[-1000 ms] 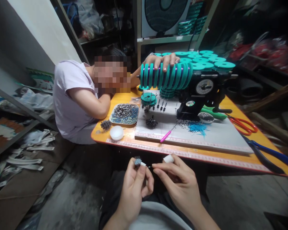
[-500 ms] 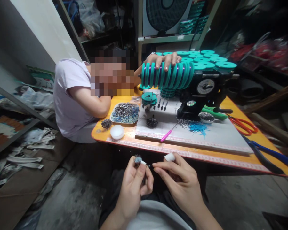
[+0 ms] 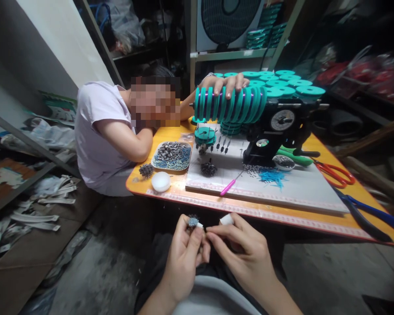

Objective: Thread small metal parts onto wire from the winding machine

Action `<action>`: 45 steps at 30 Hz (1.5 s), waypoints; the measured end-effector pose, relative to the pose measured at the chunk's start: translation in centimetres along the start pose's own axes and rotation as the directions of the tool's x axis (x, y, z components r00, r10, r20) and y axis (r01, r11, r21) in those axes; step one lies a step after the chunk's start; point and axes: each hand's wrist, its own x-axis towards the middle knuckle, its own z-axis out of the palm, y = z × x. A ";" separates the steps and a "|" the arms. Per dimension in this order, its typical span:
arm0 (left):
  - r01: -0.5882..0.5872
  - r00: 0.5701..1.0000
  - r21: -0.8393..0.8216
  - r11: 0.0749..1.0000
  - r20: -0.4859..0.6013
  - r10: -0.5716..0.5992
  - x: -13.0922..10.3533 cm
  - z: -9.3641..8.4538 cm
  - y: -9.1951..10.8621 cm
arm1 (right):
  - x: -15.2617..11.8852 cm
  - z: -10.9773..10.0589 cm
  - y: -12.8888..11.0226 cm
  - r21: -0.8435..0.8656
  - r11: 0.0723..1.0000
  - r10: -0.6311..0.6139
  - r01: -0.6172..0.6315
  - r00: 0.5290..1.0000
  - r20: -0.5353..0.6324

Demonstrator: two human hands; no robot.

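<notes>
An orange worktop stood in a dim room, with a fan on a shelf beyond it. Low in the middle, off the worktop's near edge, was a small bristly bundle, dark behind, with a blue-grey, densely dotted face. The left hand gripped it between thumb and curled fingers. The right hand, just beside, was closed to a thumb-and-forefinger pinch, with something white at another finger; whether the pinch held anything fine could not be told. Both hands had the gap between near edge and lap to move in. Along that edge lay a pink-handled tool on a grey board and, left of it, a white cup. Farther off, a co-worker's hand rested on teal spools at a black machine. Pliers lay by the right edge.
</notes>
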 end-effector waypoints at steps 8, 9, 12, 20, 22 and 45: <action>-0.314 0.861 0.217 0.924 -0.346 0.373 -0.4 -0.5 -0.4 | 0.2 1.3 -1.5 -0.060 0.992 -0.109 0.113 0.992 0.062; -0.324 0.850 0.224 0.919 -0.357 0.387 -0.5 -0.5 -0.6 | 0.3 1.6 -1.6 -0.066 0.990 -0.121 0.124 0.991 0.059; -0.350 0.826 0.201 0.915 -0.395 0.403 -0.4 -0.4 -0.8 | 0.5 2.1 -1.7 -0.066 0.987 -0.140 0.143 0.989 0.047; -0.606 0.647 0.185 0.774 -0.452 0.614 1.3 -3.8 3.8 | 0.2 0.2 -1.3 -0.068 0.998 -0.005 0.009 0.999 0.045; -0.575 0.689 0.268 0.773 -0.350 0.635 1.4 -4.4 4.4 | 0.2 -0.4 -1.3 -0.049 0.999 0.006 -0.001 0.995 0.103; -0.724 0.690 0.690 0.013 0.724 0.025 19.3 -0.1 11.3 | -1.1 -1.9 -0.6 -0.073 0.996 0.049 -0.048 0.999 0.008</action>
